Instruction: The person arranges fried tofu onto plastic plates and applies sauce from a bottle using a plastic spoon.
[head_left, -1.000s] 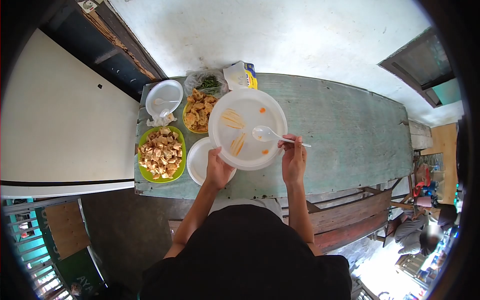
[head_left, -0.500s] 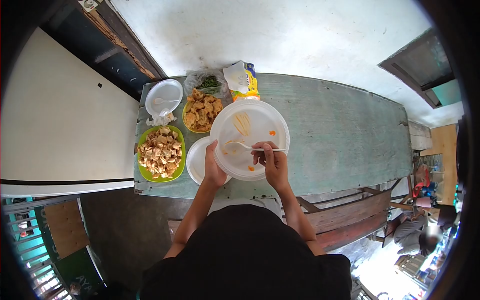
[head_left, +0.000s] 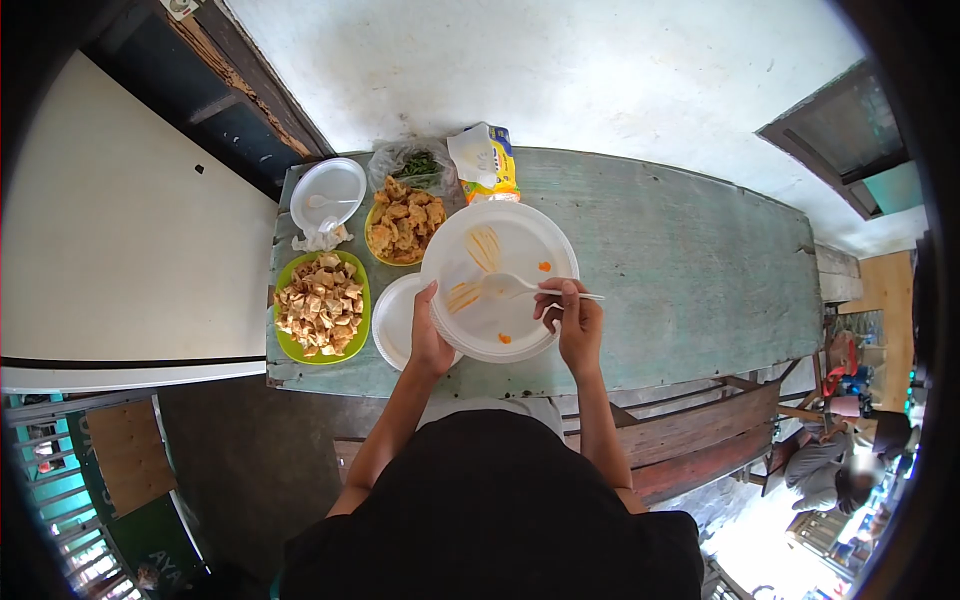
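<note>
A round white plate [head_left: 530, 245], marked with orange sauce smears and small dabs, is held up over the table. My left hand [head_left: 430, 335] grips its left rim, thumb on top and fingers beneath. In my right hand [head_left: 575, 320] is a white plastic spoon [head_left: 510, 285], pinched by its handle, with the bowl low over the plate's middle beside a smear. Under the left side of the held plate, a second white plate [head_left: 392, 320] rests on the table, partly covered.
Left on the green table [head_left: 690, 270] are a green plate [head_left: 362, 345] of cut brown-and-white pieces, fried food [head_left: 405, 222], a white bowl [head_left: 348, 178] with a spoon, a bag of greens [head_left: 420, 165] and a yellow packet [head_left: 500, 170]. A bench [head_left: 690, 435] stands nearby; a person [head_left: 820, 470] sits far right.
My right hand has moved right, drawing the spoon across the plate. A wider orange smear now shows on the plate's left side. My left hand stays on the rim.
</note>
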